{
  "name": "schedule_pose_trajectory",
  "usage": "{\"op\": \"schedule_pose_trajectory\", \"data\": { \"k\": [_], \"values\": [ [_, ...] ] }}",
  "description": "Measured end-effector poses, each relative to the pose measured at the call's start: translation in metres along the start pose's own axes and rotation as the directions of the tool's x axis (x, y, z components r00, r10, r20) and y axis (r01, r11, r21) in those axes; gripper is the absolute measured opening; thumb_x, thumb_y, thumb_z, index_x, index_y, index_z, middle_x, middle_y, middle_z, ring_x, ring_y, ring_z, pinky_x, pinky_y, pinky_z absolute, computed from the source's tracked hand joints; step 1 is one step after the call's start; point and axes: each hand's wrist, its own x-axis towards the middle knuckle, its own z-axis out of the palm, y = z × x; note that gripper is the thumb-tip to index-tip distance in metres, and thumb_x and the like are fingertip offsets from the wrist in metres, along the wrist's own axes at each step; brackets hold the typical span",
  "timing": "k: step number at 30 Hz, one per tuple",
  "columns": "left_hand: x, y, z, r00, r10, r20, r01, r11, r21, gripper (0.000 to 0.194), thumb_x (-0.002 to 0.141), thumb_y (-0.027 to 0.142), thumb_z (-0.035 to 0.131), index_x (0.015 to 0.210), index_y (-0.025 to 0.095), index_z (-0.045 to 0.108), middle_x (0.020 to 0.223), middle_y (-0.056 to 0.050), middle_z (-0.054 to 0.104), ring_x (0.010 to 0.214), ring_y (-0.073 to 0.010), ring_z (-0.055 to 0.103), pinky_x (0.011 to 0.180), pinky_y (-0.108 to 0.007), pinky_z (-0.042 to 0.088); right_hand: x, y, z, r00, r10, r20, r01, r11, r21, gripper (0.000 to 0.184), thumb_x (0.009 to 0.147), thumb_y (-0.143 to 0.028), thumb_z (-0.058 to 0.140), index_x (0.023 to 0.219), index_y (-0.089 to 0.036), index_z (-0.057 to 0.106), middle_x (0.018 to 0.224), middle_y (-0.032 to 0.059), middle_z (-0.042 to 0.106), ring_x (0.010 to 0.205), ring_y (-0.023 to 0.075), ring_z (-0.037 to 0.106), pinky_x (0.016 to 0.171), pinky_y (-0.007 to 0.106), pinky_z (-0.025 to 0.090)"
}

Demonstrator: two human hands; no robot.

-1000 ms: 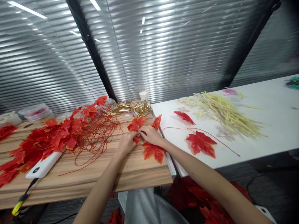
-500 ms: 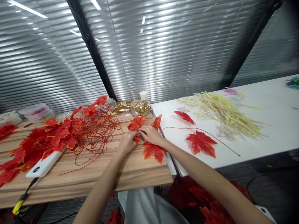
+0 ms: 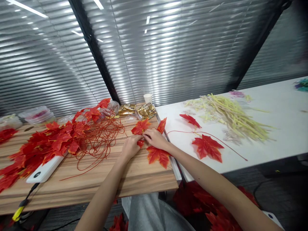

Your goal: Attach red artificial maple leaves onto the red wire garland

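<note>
Cord [image 3: 103, 138] work looks partway: two leaves [image 3: 208, 148] on the white table [image 3: 286, 125] sit by its trailing end, probably attached; more leaves [image 3: 158, 157] lie around the hands at the right end of the wooden table [image 3: 149, 183]. Left hand [image 3: 131, 146] and right hand [image 3: 156, 138] meet, fingers closed in a pinch, gripped bit hidden. Leaf pile [image 3: 57, 141] and cord tangle look unused, so plenty left

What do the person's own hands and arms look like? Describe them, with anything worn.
The left hand and right hand are bare, with no gloves showing. The forearms are slim and sleeveless as far as visible; no watch or bracelet shows. Grey clothing covers the lap.
</note>
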Motion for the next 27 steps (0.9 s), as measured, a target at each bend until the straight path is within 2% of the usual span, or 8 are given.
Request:
{"op": "schedule_pose_trajectory", "data": {
  "k": [21,27],
  "values": [
    [-0.0001,-0.0004,0.0005,1.0,0.0,-0.004,0.0,1.0,0.0,0.031,0.071,0.011,0.046,0.096,0.021,0.063,0.092,-0.005,0.067,0.082,-0.0182,0.061,0.071,-0.026,0.046,-0.0001,0.0003,0.0006,1.0,0.013,0.006,-0.013,1.0,0.025,0.016,0.084,-0.013,0.046,0.077,-0.015,0.061,0.077,0.0043,0.06,0.077,0.0144,0.051,0.076,0.027,0.035],
    [-0.0004,-0.0007,-0.0003,1.0,0.008,-0.019,-0.008,1.0,-0.017,0.032,0.072,0.011,0.046,0.098,0.021,0.062,0.095,-0.005,0.067,0.085,-0.0185,0.061,0.073,-0.028,0.046,0.0002,0.0002,-0.0006,1.0,-0.014,-0.022,0.015,0.999,0.042,0.016,0.085,-0.013,0.045,0.077,-0.015,0.059,0.077,0.0035,0.06,0.075,0.0136,0.052,0.075,0.026,0.035]
  ]
}}
